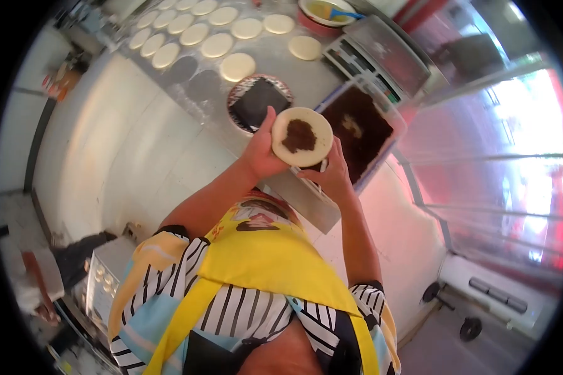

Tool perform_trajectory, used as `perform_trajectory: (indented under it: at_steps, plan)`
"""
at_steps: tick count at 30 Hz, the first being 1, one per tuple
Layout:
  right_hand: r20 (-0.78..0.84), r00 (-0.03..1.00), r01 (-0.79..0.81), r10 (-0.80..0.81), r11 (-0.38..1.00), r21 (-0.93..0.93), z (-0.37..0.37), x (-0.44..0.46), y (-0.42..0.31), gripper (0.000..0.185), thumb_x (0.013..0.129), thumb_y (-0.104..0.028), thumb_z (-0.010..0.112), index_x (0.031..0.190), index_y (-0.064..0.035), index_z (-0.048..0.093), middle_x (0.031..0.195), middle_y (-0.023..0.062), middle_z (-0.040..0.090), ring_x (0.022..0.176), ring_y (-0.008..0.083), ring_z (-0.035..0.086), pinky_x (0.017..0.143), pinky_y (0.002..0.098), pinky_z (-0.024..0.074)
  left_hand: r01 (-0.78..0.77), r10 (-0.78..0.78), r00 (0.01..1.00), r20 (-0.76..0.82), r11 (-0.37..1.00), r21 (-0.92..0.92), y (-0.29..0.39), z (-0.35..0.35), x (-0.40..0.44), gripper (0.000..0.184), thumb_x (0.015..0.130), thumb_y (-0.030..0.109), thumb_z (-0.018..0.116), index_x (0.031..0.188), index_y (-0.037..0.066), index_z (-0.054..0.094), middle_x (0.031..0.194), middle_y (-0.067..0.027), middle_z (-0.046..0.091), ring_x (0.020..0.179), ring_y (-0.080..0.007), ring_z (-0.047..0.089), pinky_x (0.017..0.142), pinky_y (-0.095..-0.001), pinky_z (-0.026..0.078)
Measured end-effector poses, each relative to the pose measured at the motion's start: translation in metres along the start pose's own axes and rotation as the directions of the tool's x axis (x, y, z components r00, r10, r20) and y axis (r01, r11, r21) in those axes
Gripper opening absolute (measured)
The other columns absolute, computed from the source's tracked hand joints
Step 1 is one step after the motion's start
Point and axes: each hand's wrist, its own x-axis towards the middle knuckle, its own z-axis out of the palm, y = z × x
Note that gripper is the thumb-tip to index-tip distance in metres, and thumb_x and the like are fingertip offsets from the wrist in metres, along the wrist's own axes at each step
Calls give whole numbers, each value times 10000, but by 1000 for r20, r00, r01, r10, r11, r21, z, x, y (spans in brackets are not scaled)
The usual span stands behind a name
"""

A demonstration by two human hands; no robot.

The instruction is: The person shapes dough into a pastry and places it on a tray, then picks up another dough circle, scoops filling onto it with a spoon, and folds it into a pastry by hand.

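A flat dough round [322,128] with a patch of brown filling [299,135] in its middle is held up in front of me. My left hand [264,152] grips its left side, the thumb along the edge. At the lower right edge is my right hand [336,174], its fingers closed around the rim. Something small and dark shows between these fingers and the dough; I cannot make out what it is. Just beyond stands a patterned round dish [233,100] with a black square [264,102] on it. To the right, a plastic tub [399,127] contains more brown filling.
Several dough rounds [217,45] lie on the floured metal table [270,53]. A scale [381,53] stands behind the tub, near a bowl [306,11] with a blue-handled tool [345,14]. At lower left are another person's hand [48,312] and a tray [94,300] holding small pale pieces.
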Motion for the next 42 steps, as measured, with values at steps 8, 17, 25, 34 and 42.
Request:
perform_trajectory:
  at_steps: [8, 17, 25, 34, 42]
  plan:
    - [-54, 977, 212, -205, 954, 210, 58, 21, -22, 910, 499, -113, 867, 1311, -32, 463, 1254, 86, 480, 1168, 236, 466, 998, 349, 392, -276, 318, 933, -167, 933, 232, 12, 11, -63, 643, 964, 563, 258, 1328, 59, 421, 1306, -104, 500, 1213, -251, 479, 1025, -439, 398]
    - [-67, 997, 75, -48, 858, 509, 125, 32, -69, 880, 549, -105, 870, 1313, 2, 448, 1223, 64, 566, 1097, 166, 555, 950, 316, 445, -134, 277, 947, -162, 799, 586, 72, 33, -128, 649, 950, 567, 292, 1397, 99, 348, 1342, -70, 467, 1213, -220, 483, 974, -422, 440]
    - [-106, 994, 110, -31, 398, 911, 208, 44, -126, 806, 640, -60, 810, 1342, 23, 424, 1219, 97, 573, 1078, 185, 572, 921, 319, 470, -334, 433, 884, 175, 324, 885, 97, 51, -247, 855, 778, -100, 598, 1483, 106, 160, 1329, -80, 442, 1114, -209, 560, 735, -306, 544]
    - [-81, 869, 439, -488, 685, 582, 249, 60, -200, 795, 654, -336, 813, 1292, 21, 502, 1174, 111, 573, 1055, 210, 545, 875, 319, 459, 31, 594, 364, 717, -777, 628, 132, 27, -306, 714, 708, 163, 797, 1324, 45, 454, 1149, -169, 596, 941, -293, 637, 747, -336, 550]
    - [-99, 776, 562, -623, 611, 557, 270, 68, -230, 604, 694, -324, 798, 1147, 26, 608, 1014, 98, 575, 906, 198, 561, 757, 294, 457, 37, 641, 164, 750, -764, 645, 130, 29, -328, 488, 719, 176, 781, 1139, 11, 596, 1066, -161, 632, 867, -297, 651, 717, -337, 546]
